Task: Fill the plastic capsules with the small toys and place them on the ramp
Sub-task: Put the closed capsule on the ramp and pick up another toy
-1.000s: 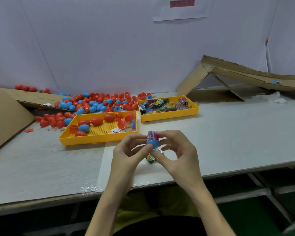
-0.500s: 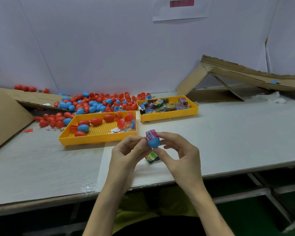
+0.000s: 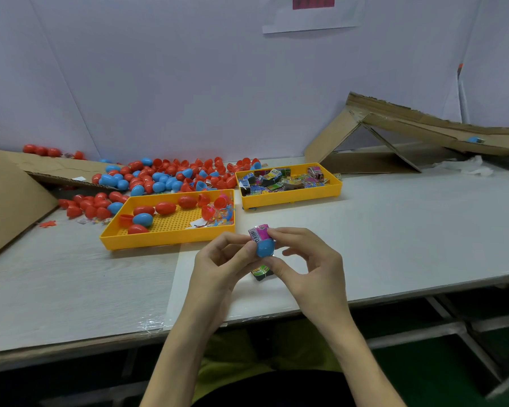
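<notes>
Both hands meet above the table's front middle. A blue capsule half is pinched between my left hand and my right hand. A pink wrapped toy sticks out of the capsule's top, under my right forefinger. Another small wrapped toy lies on the table just below the hands. The cardboard ramp rises at the far right, with a blue capsule lying on it.
A yellow tray with red and blue capsules sits left of centre. Another yellow tray holds wrapped toys. Loose red and blue capsules are piled behind them. A cardboard sheet leans at the left.
The capsule has turned in my fingers: the pink toy now points up and left, and it sits slightly higher and further right than a second ago.
</notes>
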